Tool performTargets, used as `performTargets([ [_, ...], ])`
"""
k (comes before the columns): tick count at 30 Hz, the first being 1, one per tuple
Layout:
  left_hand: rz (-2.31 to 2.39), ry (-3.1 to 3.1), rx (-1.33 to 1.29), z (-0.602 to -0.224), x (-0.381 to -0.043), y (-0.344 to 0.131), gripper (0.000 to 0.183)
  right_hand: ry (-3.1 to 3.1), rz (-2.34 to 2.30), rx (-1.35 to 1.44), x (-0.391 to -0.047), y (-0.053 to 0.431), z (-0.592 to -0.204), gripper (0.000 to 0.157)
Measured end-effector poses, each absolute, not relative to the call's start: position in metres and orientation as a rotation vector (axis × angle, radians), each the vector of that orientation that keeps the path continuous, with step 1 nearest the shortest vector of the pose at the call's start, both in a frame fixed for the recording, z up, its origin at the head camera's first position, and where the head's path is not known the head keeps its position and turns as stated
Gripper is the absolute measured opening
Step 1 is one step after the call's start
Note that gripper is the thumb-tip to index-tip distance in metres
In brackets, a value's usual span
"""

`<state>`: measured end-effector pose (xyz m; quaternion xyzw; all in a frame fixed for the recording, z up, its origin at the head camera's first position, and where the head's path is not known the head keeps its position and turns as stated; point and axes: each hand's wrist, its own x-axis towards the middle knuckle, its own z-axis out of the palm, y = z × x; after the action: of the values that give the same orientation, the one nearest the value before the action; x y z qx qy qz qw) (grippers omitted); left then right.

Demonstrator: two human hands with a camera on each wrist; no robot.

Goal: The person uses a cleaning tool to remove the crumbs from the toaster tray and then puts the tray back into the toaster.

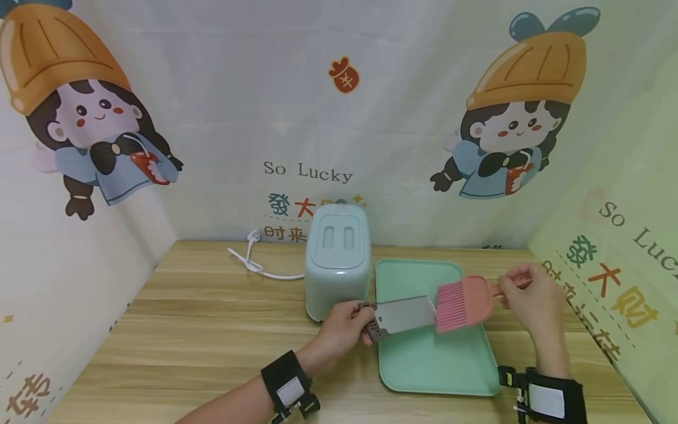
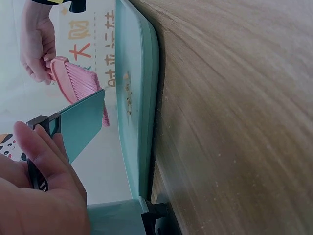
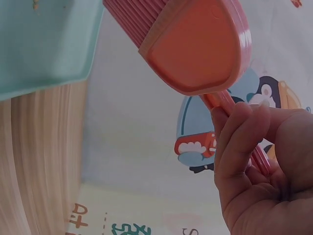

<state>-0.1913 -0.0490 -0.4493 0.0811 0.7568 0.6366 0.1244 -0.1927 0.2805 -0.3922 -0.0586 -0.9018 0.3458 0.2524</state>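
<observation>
My left hand [image 1: 341, 325] grips the dark slotted end of a flat metal crumb tray [image 1: 405, 316], thumb on top. The crumb tray is held above a mint-green serving tray [image 1: 436, 374], pointing right. Between the fingers of my right hand [image 1: 537, 297] is the handle of a pink brush [image 1: 477, 299]. Its bristles [image 2: 83, 81] are at the crumb tray's far end; whether they touch it I cannot tell. Small brown crumbs [image 2: 128, 95] lie on the serving tray in the left wrist view.
A pale blue-green toaster [image 1: 339, 253] stands just behind my left hand, left of the serving tray. Its white cord [image 1: 275, 275] lies knotted on the wooden table [image 1: 201, 330]. A printed cloth [image 1: 402, 147] hangs behind the table and along its sides.
</observation>
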Motion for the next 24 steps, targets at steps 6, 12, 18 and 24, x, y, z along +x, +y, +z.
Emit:
performTargets([
  [6,1.842,2.224,0.237,-0.451,-0.193,-0.047,0.019,-2.31,1.02,-0.217,-0.194,0.277,-0.391,0.017],
  [12,1.846,2.213,0.23,-0.449,-0.192,-0.046,0.019,-2.306,0.982,-0.19,-0.203,0.268,-0.397,0.017],
  [18,1.865,2.211,0.218,-0.449,-0.191,-0.046,0.019,-2.39,0.996,-0.16,-0.199,0.274,-0.399,0.012],
  [24,1.864,2.222,0.219,-0.451,-0.192,-0.047,0.019,-2.473,0.979,-0.156,-0.195,0.282,-0.397,0.013],
])
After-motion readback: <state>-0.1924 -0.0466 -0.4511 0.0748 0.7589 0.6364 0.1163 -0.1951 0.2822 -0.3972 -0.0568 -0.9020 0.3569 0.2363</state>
